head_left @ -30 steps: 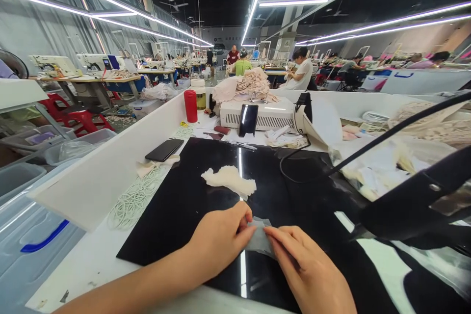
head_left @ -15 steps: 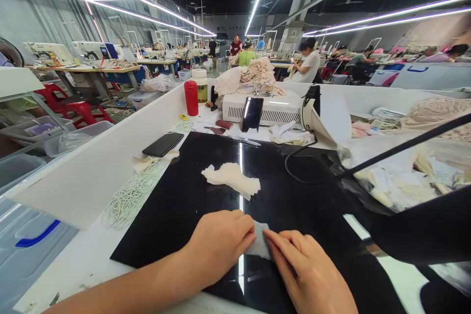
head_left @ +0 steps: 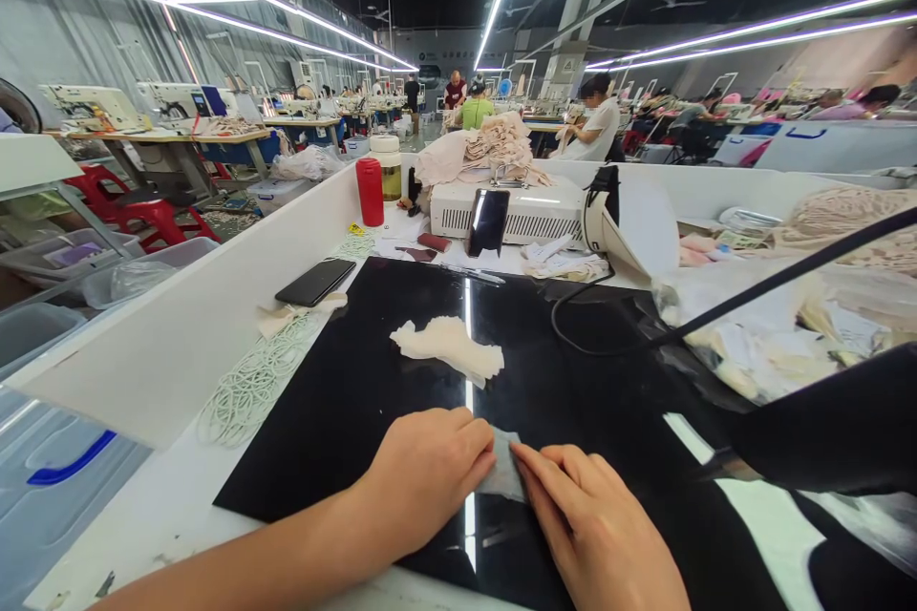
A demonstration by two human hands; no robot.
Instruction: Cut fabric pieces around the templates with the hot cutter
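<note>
A small piece of pale grey-blue fabric [head_left: 505, 474] lies between my hands, low over the glossy black board [head_left: 322, 458]. My left hand [head_left: 434, 468] is closed on the left end of it, thumb and curled fingers together. At the fabric's right edge, my right hand [head_left: 598, 516] pinches with thumb and forefinger. Parts of the fabric are hidden under the fingers. Farther up the board rests a crumpled cream cloth piece [head_left: 450, 347], apart from both hands.
Left of the board are a heap of pale green elastic cord [head_left: 254, 387] and a black phone [head_left: 315, 283]. Behind stand a red bottle [head_left: 370, 193], a propped phone [head_left: 488, 221] and a white vented machine [head_left: 544, 210]. A black cable [head_left: 774, 291] crosses above plastic bags [head_left: 759, 334] on the right.
Both hands keep their grip on the grey-blue fabric in nearly the same place. The whole view has shifted very slightly.
</note>
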